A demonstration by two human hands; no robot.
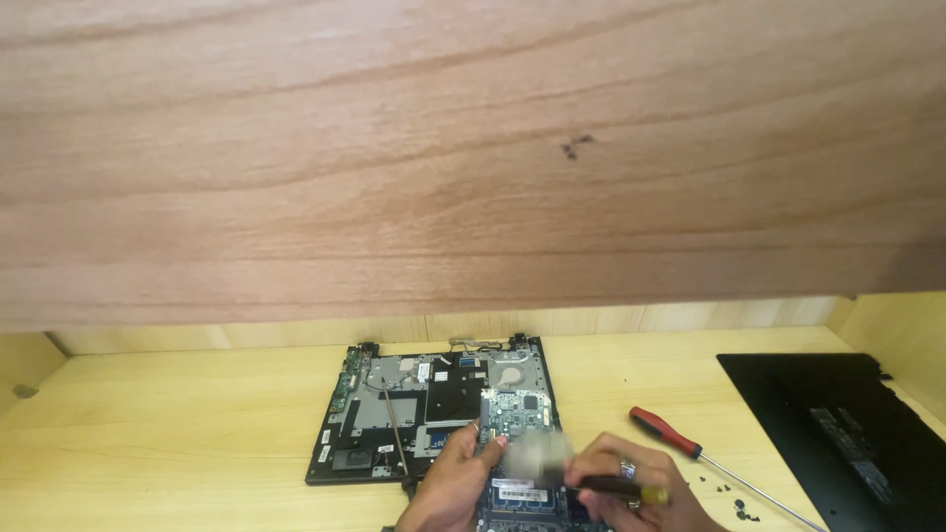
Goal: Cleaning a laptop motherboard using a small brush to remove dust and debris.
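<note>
My left hand [455,483] pinches a small circuit board [512,412] over the opened laptop [394,414] at the desk's [197,433] front edge; my right hand [621,488] fingers grip a screwdriver [616,487].

Both hands [552,483] work an opened laptop [434,414] (screwdriver [690,448] nearby).

tabletop [177,433] is pale smooth wood, kinda matt; opened laptop [434,419] shows dull grey metal plates; red screwdriver [662,430] handle looks glossy plastic; black panel [838,433] matt
</note>
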